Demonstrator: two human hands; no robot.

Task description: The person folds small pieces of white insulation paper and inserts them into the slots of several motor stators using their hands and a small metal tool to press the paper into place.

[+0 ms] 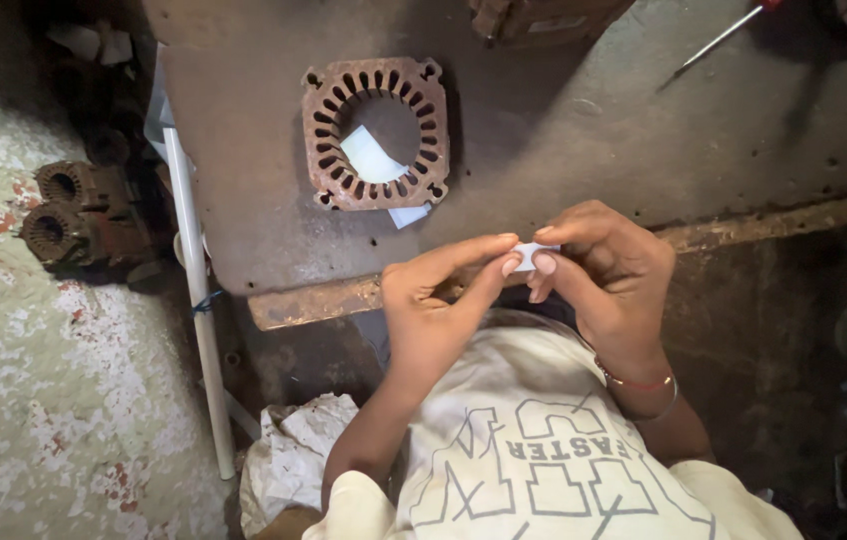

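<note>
Both hands pinch a small white paper strip [531,252] at the grey metal tabletop [583,140] edge, left hand [438,300] and right hand [605,270] folding it before the rusty slotted stator core [375,133].

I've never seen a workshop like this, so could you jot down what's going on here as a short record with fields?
Left hand: pinches a small white paper slip
Right hand: pinches the same slip from the other side
Bench: grey metal, worn
On the bench: rusty slotted metal ring with white paper pieces inside
Far edge: screwdriver
Floor at left: two more rusty rings
</note>
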